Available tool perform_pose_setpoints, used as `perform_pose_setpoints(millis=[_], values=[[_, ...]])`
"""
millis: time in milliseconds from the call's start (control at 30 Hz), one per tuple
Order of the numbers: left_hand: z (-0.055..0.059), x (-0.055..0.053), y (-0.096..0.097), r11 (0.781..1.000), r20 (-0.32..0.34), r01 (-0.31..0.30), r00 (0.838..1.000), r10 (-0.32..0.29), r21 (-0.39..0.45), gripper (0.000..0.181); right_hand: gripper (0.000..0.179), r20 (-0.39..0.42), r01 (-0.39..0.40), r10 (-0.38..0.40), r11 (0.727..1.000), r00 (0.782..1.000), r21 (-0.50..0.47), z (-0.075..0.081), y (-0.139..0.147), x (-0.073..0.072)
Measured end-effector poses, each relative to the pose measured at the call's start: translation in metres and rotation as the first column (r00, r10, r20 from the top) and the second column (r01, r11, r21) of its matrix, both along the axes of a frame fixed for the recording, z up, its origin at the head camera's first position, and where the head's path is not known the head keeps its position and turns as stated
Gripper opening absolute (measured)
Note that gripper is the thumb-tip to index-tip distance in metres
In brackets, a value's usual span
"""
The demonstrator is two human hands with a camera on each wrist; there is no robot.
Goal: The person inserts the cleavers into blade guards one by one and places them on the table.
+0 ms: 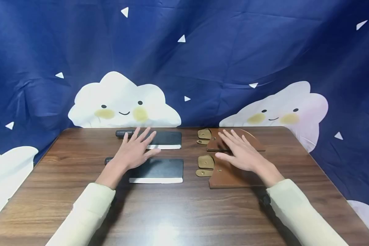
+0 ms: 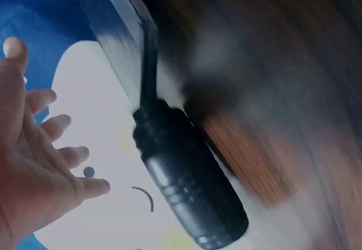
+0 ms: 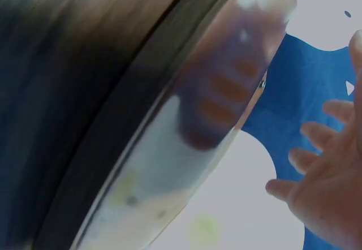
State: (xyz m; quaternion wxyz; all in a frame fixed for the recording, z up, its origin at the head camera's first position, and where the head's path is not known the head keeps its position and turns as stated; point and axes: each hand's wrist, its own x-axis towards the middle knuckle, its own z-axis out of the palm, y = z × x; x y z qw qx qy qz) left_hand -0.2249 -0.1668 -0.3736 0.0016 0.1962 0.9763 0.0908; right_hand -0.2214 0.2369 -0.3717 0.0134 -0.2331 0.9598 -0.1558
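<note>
two black cleavers on the left of the table (image 1: 184, 212), one behind the other: near cleaver (image 1: 160, 169), far cleaver (image 1: 164, 139), handles pointing left. two brown sheaths on the right: near sheath (image 1: 227, 177), far sheath (image 1: 252, 143), tan straps toward the middle. left hand (image 1: 134, 151) spread flat, fingers straight, over the near cleaver's handle end, fingertips reaching the far one. right hand (image 1: 241, 152) spread likewise, across both sheaths. contact or hovering: cannot tell. neither grips anything. blue cloud backdrop (image 1: 203, 61) behind.
</note>
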Motion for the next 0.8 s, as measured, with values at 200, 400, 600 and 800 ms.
perform_pose_setpoints(millis=[200,400,600,800], values=[[0.005,-0.001,-0.017,1.000,-0.017,0.009,1.000,-0.009,0.018,0.088,0.094,-0.010,-0.055,0.054,0.998,0.998,-0.015,-0.001,0.016,0.005],[0.000,-0.002,-0.034,0.994,-0.060,0.091,0.994,-0.087,0.067,0.081,0.105,-0.021,-0.130,0.130,0.991,0.991,-0.007,-0.003,0.029,0.007],[-0.007,-0.002,-0.048,0.986,-0.001,0.077,0.997,-0.077,0.150,0.076,0.110,-0.007,-0.156,0.156,0.988,0.988,0.006,-0.004,0.039,0.011],[-0.006,-0.002,-0.057,0.976,0.089,0.102,0.989,-0.120,0.192,0.074,0.109,0.003,-0.172,0.172,0.985,0.985,0.012,-0.006,0.049,0.012]])
